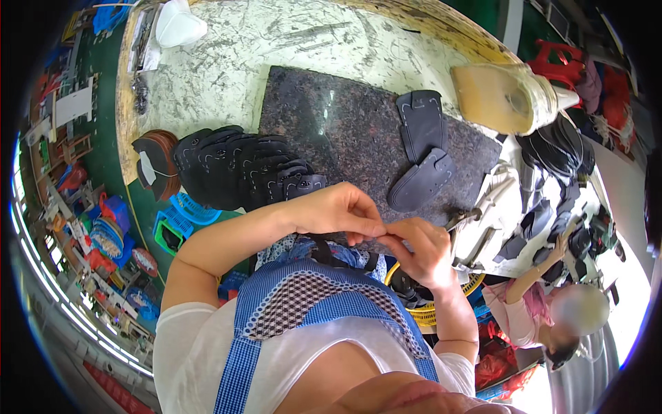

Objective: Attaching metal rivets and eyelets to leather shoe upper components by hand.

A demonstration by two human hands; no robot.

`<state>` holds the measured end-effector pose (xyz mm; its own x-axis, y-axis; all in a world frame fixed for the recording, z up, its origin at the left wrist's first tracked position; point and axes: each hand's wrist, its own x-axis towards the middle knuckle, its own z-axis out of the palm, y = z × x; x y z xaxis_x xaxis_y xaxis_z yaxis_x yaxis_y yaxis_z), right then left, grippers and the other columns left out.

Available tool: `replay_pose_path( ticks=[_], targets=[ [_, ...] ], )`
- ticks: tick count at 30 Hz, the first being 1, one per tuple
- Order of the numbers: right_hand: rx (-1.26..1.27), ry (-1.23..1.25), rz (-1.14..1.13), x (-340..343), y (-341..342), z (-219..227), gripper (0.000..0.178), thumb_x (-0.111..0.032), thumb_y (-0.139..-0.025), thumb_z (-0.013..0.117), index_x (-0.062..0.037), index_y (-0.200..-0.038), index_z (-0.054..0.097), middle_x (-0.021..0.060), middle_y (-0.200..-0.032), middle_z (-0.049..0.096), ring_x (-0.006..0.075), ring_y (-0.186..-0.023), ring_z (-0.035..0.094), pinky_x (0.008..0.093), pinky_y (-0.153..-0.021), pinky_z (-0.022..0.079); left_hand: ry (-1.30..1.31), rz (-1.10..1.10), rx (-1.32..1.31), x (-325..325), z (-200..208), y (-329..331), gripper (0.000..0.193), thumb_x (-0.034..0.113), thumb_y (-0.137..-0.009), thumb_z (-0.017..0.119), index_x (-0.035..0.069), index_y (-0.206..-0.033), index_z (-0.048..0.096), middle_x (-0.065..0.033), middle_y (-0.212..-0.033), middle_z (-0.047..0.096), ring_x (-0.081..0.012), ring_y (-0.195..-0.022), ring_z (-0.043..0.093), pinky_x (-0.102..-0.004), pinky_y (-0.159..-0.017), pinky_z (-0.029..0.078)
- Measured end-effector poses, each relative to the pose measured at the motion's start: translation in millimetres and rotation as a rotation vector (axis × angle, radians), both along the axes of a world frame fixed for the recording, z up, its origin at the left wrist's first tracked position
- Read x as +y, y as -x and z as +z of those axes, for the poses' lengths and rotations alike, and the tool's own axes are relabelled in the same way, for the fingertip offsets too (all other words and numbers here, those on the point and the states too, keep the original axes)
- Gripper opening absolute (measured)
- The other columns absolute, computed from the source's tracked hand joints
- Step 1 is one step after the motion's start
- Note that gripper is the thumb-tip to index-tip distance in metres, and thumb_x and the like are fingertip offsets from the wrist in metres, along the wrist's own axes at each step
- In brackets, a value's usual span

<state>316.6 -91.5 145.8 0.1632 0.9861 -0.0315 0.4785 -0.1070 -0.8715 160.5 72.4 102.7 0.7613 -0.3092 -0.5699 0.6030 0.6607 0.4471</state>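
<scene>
In front of my apron, both hands meet with the fingertips together over the near edge of a dark speckled stone slab [303, 103]. My left hand [343, 210] is closed in a pinch, thumb against the fingers. My right hand [422, 250] pinches as well, its tips touching those of the left. Whatever lies between them is too small to make out. Beyond my right hand, two black leather-like shoe pieces [422, 181] with light stitch marks overlap on the slab. To the left, a fanned row of similar black pieces [238, 165] reaches close to my left wrist.
A stack of brown pieces [157, 165] ends the row at left. A plastic container of yellowish stuff [493, 96] lies back right. Blue baskets [193, 209] stand below the table's left edge, a yellow basket [424, 316] under my right arm. Another person [527, 303] works at right.
</scene>
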Motion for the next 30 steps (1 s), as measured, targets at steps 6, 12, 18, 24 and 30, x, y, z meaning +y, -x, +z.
replay_pose_path(
  ticks=[6, 12, 18, 24, 30],
  targets=[
    [0.119, 0.048, -0.224, 17.4, -37.5, -14.1, 0.022, -0.004, -0.075, 0.084, -0.0016, -0.092, 0.07, 0.01, -0.08, 0.07, 0.0202, -0.066, 0.069, 0.0302, -0.059, 0.055, -0.061, 0.107, -0.023, 10.9, -24.2, -56.1, 0.019, 0.02, -0.091, 0.075, 0.002, -0.094, 0.073, 0.0008, -0.071, 0.064, -0.0061, -0.058, 0.054, -0.0205, -0.055, 0.042],
    [0.053, 0.239, -0.413, 21.8, -69.9, -24.5, 0.021, 0.003, -0.083, 0.075, 0.0034, -0.104, 0.069, 0.011, -0.083, 0.071, 0.0156, -0.07, 0.069, 0.026, -0.066, 0.055, -1.325, 0.226, -0.284, 31.0, -48.9, -106.6, 0.028, 0.031, -0.086, 0.078, 0.006, -0.094, 0.068, -0.0044, -0.094, 0.066, -0.0174, -0.084, 0.06, -0.031, -0.075, 0.046],
    [0.402, 0.155, -0.814, -1.4, -64.2, -39.7, 0.013, 0.005, -0.094, 0.062, 0.0065, -0.106, 0.067, 0.0095, -0.085, 0.07, 0.014, -0.078, 0.07, 0.0243, -0.071, 0.056, -1.793, 0.301, -0.393, 36.2, -98.3, -117.4, 0.03, 0.017, -0.081, 0.08, 0.006, -0.103, 0.063, -0.0097, -0.11, 0.067, -0.0286, -0.106, 0.061, -0.041, -0.094, 0.045],
    [0.356, 0.037, -0.978, -38.3, -71.5, -34.6, 0.013, 0.005, -0.094, 0.062, 0.0056, -0.105, 0.068, 0.0093, -0.094, 0.069, 0.0122, -0.082, 0.068, 0.0234, -0.074, 0.056, -1.189, 0.948, -0.414, 54.4, -15.3, -60.6, 0.024, 0.0, -0.09, 0.07, 0.0, -0.109, 0.055, -0.0093, -0.1, 0.067, -0.0148, -0.089, 0.065, -0.0298, -0.083, 0.054],
    [0.646, -0.107, -0.645, 7.6, -35.0, -14.4, 0.015, 0.009, -0.091, 0.064, 0.0036, -0.104, 0.069, 0.0117, -0.102, 0.066, 0.0137, -0.084, 0.067, 0.0229, -0.073, 0.055, -0.778, 0.739, -0.06, 35.4, 17.8, -28.7, 0.025, 0.003, -0.088, 0.075, -0.003, -0.112, 0.067, -0.0012, -0.095, 0.07, -0.0044, -0.079, 0.062, -0.0192, -0.071, 0.052]
  ],
)
